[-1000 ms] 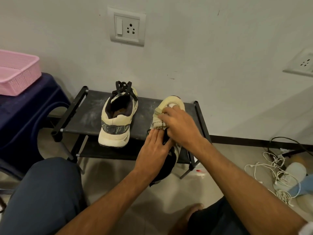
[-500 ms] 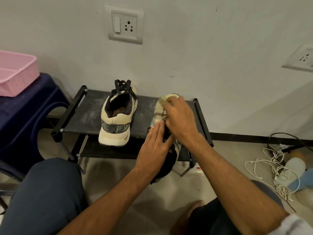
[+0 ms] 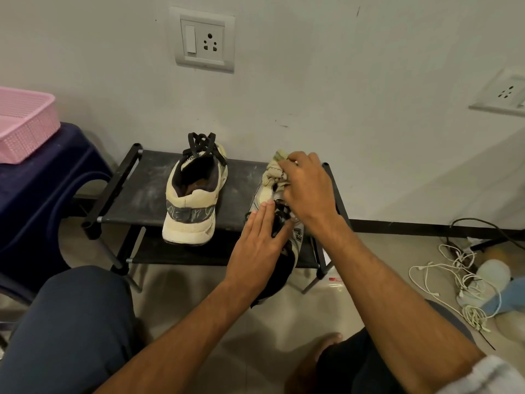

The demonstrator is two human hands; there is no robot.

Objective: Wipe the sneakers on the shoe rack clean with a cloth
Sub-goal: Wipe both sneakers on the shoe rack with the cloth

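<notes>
Dusty shoe rack [image 3: 136,191], one sneaker [image 3: 297,234] overhanging its front edge. Right hand [image 3: 308,191] clutches crumpled cloth [image 3: 277,169]; left hand [image 3: 257,245] lies flat.

The right hand [image 3: 308,191] slid the cloth [image 3: 277,170] forward (onto the toe of the sneaker [image 3: 265,196]).

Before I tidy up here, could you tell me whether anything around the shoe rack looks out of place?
The sneaker under the left hand sits askew, its heel hanging past the shoe rack's front edge. White cables lie tangled on the floor.
</notes>
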